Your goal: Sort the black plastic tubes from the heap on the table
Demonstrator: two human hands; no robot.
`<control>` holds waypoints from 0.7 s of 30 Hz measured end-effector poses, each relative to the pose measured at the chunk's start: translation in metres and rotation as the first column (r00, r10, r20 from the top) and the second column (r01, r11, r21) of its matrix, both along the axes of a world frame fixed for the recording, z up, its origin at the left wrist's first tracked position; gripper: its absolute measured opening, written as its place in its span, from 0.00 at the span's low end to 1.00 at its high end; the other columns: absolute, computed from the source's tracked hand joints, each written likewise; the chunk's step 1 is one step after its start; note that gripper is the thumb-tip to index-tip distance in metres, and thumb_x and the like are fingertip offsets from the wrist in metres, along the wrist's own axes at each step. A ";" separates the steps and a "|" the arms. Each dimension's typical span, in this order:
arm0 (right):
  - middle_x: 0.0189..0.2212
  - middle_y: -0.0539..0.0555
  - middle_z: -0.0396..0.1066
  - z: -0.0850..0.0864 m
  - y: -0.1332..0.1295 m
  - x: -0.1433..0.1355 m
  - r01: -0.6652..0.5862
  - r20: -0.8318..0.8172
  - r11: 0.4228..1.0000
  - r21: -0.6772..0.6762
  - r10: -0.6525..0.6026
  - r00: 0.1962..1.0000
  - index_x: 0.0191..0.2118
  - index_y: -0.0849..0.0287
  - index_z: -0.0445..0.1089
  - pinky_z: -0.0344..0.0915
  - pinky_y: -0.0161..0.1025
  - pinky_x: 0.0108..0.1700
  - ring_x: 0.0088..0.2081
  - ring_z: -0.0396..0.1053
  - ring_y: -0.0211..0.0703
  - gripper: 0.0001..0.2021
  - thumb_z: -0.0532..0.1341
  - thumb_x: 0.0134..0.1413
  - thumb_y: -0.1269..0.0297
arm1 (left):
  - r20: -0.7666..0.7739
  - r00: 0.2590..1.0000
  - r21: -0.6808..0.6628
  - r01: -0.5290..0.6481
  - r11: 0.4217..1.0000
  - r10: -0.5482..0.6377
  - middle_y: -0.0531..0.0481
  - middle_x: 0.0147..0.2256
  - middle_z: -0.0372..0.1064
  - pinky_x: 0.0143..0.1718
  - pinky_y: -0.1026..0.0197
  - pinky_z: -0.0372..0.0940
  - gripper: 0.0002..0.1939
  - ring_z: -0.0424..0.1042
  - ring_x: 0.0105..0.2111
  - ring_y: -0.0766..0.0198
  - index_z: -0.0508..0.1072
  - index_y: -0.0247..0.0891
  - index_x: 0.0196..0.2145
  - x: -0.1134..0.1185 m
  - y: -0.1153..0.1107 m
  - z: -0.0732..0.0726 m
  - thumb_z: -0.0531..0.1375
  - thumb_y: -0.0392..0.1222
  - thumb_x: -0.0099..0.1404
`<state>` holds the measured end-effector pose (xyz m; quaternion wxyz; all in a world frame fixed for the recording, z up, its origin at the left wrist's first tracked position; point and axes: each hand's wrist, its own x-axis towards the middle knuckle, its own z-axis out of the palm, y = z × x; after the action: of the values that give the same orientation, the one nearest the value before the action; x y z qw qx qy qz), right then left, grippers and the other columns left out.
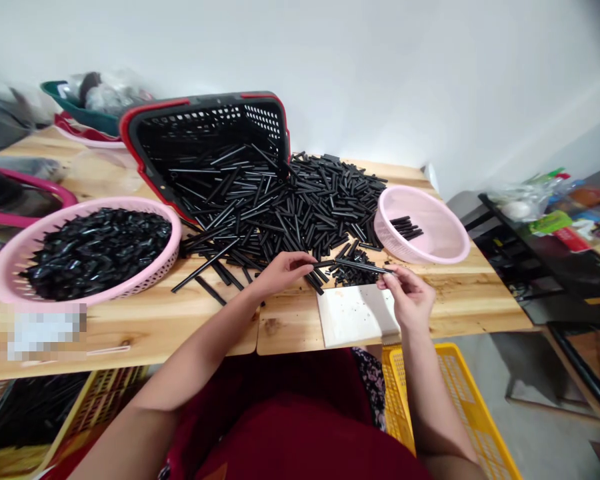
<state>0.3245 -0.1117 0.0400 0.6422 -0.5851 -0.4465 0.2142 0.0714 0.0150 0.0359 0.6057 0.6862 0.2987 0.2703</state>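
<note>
Stick [363, 266] sits between both hands, above the scraps [356, 279] just far of the board [353, 317]. Right hand [412, 293] pinches its right end; left hand [287, 271] pinches its left end or another piece, can't tell. I'd go light, level.

Bare forearms [207, 340] stretched forward, left hand [289, 270] pinching, right hand [411, 295] pinching too

Glossy plastic-looking sticks [307, 207], smooth wooden table [460, 300]
</note>
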 end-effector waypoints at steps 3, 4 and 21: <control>0.28 0.54 0.72 0.004 -0.001 0.002 -0.026 0.054 0.999 -0.019 0.027 0.998 0.42 0.65 0.73 0.73 0.32 0.33 0.27 0.72 0.36 0.16 0.68 0.49 0.61 | 0.004 1.000 -0.013 -0.013 1.000 0.013 0.43 0.42 0.72 0.42 0.71 0.64 0.21 0.71 0.39 0.72 0.74 0.29 0.44 -0.001 0.000 0.001 0.59 0.49 0.61; 0.28 0.54 0.72 0.005 -0.001 0.003 -0.034 0.072 0.999 -0.020 0.035 0.997 0.42 0.65 0.73 0.73 0.31 0.33 0.27 0.72 0.36 0.15 0.68 0.49 0.62 | 0.009 1.000 -0.014 -0.012 1.000 0.012 0.43 0.42 0.72 0.42 0.72 0.64 0.21 0.71 0.39 0.72 0.74 0.29 0.44 -0.001 0.000 0.001 0.59 0.49 0.61; 0.30 0.54 0.72 0.008 0.015 -0.033 -0.283 0.059 0.953 -0.104 0.290 0.955 0.42 0.63 0.74 0.73 0.31 0.35 0.28 0.72 0.34 0.13 0.67 0.51 0.63 | 0.082 0.997 -0.076 0.000 0.997 0.006 0.46 0.30 0.70 0.29 0.74 0.62 0.23 0.65 0.27 0.77 0.75 0.27 0.43 0.001 -0.012 0.006 0.61 0.50 0.59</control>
<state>0.2915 -0.0972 0.0481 0.5589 -0.5513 -0.5395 0.3043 0.0720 0.0030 0.0424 0.6426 0.6507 0.2844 0.2877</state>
